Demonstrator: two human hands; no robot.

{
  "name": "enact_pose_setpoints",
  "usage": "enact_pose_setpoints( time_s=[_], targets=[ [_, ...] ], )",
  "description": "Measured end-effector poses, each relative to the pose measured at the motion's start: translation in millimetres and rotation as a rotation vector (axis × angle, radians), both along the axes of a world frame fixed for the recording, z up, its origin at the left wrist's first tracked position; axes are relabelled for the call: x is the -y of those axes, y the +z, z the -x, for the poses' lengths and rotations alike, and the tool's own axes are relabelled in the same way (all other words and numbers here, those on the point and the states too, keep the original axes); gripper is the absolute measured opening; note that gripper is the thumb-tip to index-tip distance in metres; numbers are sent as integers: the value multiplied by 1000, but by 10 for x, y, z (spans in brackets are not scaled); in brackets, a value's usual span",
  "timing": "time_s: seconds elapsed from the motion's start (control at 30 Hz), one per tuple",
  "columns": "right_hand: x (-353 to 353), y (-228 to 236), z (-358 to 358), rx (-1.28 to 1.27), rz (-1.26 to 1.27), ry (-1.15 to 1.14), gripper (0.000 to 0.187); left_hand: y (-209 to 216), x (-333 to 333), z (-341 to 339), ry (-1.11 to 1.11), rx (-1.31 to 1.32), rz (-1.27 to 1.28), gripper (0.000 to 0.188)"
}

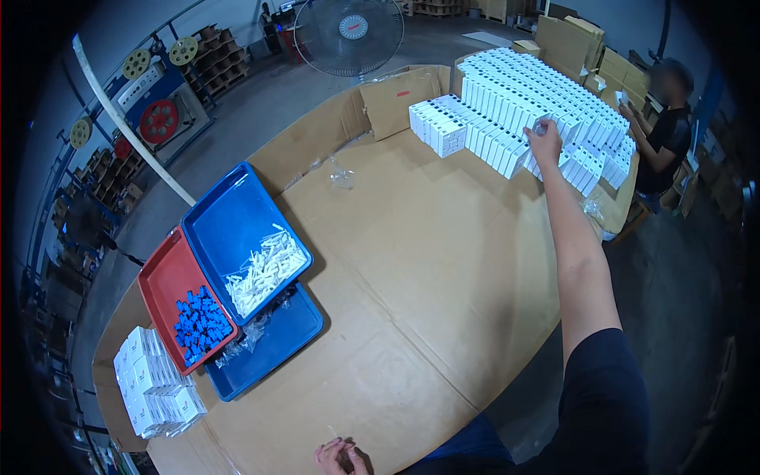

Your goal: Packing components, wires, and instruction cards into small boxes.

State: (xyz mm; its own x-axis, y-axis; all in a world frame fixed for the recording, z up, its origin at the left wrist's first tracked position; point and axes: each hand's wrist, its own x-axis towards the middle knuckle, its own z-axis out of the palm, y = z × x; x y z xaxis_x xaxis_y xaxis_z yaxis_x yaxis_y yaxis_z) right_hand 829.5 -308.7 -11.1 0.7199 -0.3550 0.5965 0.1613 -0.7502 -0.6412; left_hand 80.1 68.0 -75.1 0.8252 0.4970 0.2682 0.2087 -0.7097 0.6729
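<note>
My right arm stretches far forward over the table, and my right hand (545,144) is at the near edge of a large block of small white boxes (507,103). Its fingers are closed in a pinch at the box tops; whatever is between them is too small to name. Low in the picture, close to the table's near edge, my left hand (340,457) shows only in part. Its fingers are curled together, with a faint clear sliver by the fingertips that I cannot make out.
At left, a blue tray (229,207) holds white stick-like pieces (267,271); a red tray (162,273) holds blue parts (202,323). Below lies another blue tray (305,317), beside stacked white packets (150,384). Cardboard walls (317,131) edge the table. A person (669,131) sits far right.
</note>
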Motion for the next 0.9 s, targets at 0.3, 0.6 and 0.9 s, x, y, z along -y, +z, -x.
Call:
enact_pose_setpoints(
  time_s=[0.3,0.6,0.9],
  targets=[
    [-105,-490,-205,49,-94,202,67,-138,6,120,52,30,100,25],
    [1291,-480,-736,55,-91,379,83,39,-63,63,72,111,24,30],
    [381,-95,-150,-62,-94,225,68,35,111,-50,113,167,75,25]
  ],
)
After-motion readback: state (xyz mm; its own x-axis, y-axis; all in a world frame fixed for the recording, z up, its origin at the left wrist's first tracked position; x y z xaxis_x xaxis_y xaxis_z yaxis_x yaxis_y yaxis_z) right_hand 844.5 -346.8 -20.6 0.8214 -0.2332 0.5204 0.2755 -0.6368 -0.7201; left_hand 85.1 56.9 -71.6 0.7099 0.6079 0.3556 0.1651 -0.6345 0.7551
